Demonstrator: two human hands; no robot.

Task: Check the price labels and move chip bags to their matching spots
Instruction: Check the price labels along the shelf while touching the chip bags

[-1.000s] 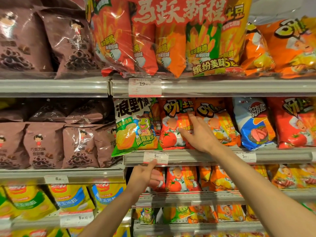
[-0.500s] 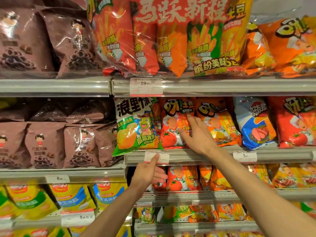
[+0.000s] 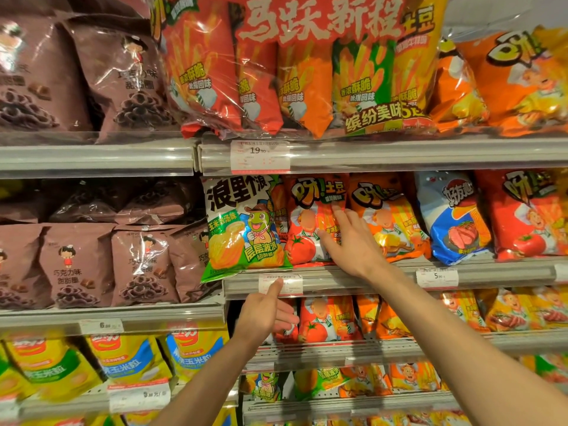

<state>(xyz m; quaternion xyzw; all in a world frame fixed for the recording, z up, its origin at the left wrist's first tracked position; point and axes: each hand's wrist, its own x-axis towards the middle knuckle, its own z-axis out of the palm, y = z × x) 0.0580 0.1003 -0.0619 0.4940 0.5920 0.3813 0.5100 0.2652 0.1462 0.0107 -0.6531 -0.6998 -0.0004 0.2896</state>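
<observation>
A green chip bag (image 3: 242, 229) with a cartoon frog stands at the left end of the middle shelf, beside a red tomato chip bag (image 3: 307, 222). My right hand (image 3: 350, 241) lies flat with spread fingers against the red bag's front and holds nothing. My left hand (image 3: 266, 312) points its index finger up at the white price label (image 3: 292, 284) on the shelf rail under the green bag; the fingertip touches the label's left part. An orange bag (image 3: 387, 226) and a blue bag (image 3: 455, 222) stand further right.
A 19.90 price label (image 3: 259, 155) sits on the rail above, under large multipacks (image 3: 307, 72). Another label (image 3: 436, 276) marked 5.90 is to the right. Brown chocolate snack bags (image 3: 76, 265) fill the left shelves, yellow corn bags (image 3: 129, 358) below them.
My left index finger has risen onto the price label. My right hand has slid slightly up and left across the red tomato bag.
</observation>
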